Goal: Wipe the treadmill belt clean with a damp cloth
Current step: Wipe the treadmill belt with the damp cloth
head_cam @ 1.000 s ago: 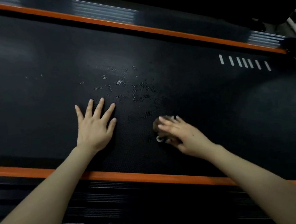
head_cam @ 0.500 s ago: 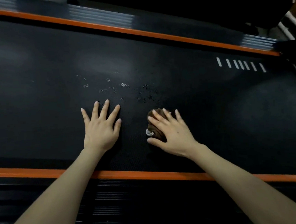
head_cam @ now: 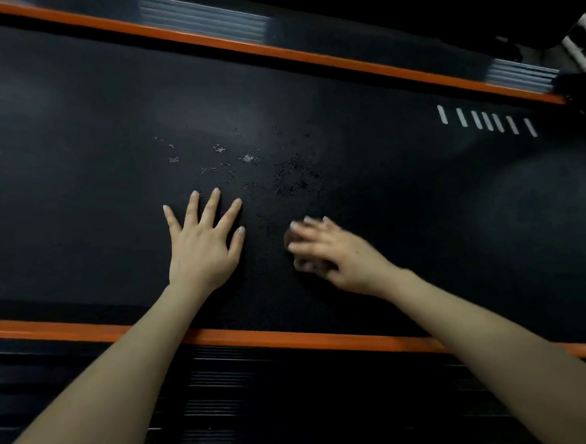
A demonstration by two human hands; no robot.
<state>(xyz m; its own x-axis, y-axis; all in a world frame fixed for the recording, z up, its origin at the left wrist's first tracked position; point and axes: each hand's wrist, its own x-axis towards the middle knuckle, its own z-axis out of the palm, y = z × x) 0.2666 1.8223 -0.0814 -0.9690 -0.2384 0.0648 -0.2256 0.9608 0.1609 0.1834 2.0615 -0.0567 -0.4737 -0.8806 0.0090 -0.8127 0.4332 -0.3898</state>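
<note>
The black textured treadmill belt [head_cam: 420, 197] fills the view. My left hand [head_cam: 204, 248] lies flat on it with fingers spread. To its right, my right hand [head_cam: 338, 253] is blurred by motion and holds a bunched brown damp cloth [head_cam: 288, 236] against the belt. The fingers curve over the cloth and the thumb sits at its near side, so most of it is hidden under the hand. Pale wet specks [head_cam: 248, 158] and darker spots [head_cam: 295, 177] mark the belt just beyond both hands.
An orange strip [head_cam: 292, 338] borders the belt's near edge, with a ribbed black side rail [head_cam: 209, 398] below it. A second orange strip [head_cam: 274, 53] runs along the far edge. White dash marks [head_cam: 484, 124] sit on the belt at the far right.
My right hand has slid the cloth leftward across the belt, closer to my left hand. My left hand has stayed flat in the same spot.
</note>
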